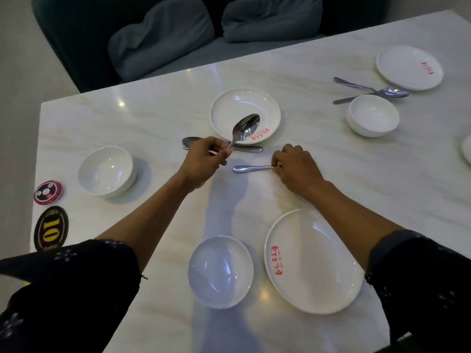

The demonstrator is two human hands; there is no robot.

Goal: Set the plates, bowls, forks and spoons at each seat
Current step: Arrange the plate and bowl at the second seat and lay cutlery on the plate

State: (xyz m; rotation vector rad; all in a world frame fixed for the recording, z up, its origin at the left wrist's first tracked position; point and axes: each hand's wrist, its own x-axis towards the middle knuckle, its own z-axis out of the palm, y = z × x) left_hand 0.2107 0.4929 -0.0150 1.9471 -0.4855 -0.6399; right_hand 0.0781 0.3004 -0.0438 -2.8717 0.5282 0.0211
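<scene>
My left hand (202, 159) pinches a steel spoon (246, 128) by its handle, bowl end raised over the far white plate (229, 108). Behind that hand a spoon and a fork (251, 149) lie on the table by the plate. My right hand (297, 166) is closed on one end of a utensil (251, 168) lying flat; its head is hidden under my fingers. A white bowl (105, 171) stands at the left. Near me sit a bowl (220, 271) and a plate (313, 261) with red lettering.
At the far right stand a plate (409, 67), a bowl (372, 115) and two crossed utensils (369, 90). Another plate's edge (467, 151) shows at the right border. A table number sign (51, 229) and a round call button (48, 192) lie at the left edge. A cushioned bench (178, 34) is beyond.
</scene>
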